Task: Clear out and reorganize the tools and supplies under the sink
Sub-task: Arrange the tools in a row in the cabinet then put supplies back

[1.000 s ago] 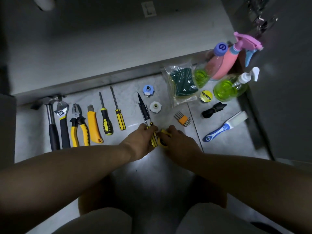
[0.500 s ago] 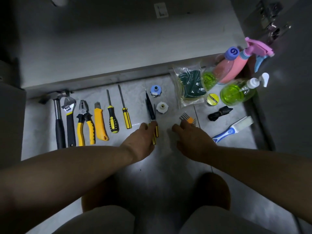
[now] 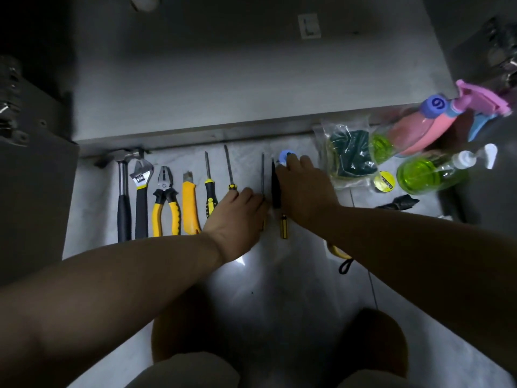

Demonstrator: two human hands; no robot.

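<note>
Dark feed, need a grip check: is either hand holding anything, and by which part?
Cannot be told. The left hand covers the handle of the thin screwdriver; the right hand touches the blue-capped fitting with its fingertips. Neither grip shows.

- Middle left of the frame: hammer, wrench, pliers, utility knife and two screwdrivers lie side by side, left to right, on the floor.
- Upper right: sponge bag left of the bottles; tape roll just below the bag's right corner.

On your floor, a hammer, wrench, pliers and yellow knife lie in a row at ten o'clock; a green bottle and sponge bag at two.
</note>
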